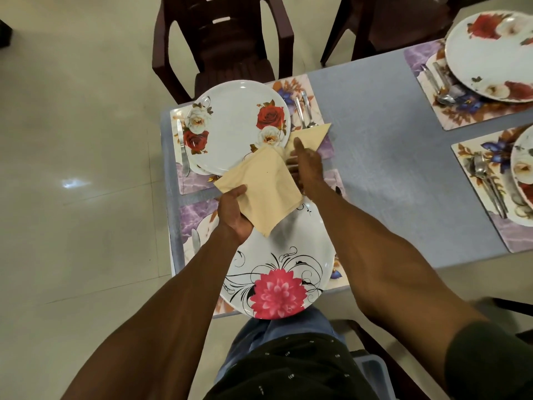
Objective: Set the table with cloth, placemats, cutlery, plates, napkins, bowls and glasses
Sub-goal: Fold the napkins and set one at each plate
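Note:
My left hand (233, 215) grips a stack of folded cream napkins (259, 186) above the near plate with a pink flower (282, 269). My right hand (308, 166) pinches one cream napkin (313, 135), folded to a triangle, which lies on the floral placemat (291, 85) to the right of the rose plate (239, 125). The napkin's tip touches the fork and spoon (304, 111). A knife (181, 145) lies left of the rose plate. Another knife (196, 241) shows left of the near plate. A grey-blue cloth (375, 154) covers the table.
Two more settings with placemats, cutlery and floral plates (490, 53) (523, 174) sit at the right. Dark brown plastic chairs (222, 39) stand at the far side. The table's left edge runs beside pale floor tiles. A chair and a plastic tub (372, 370) are by my legs.

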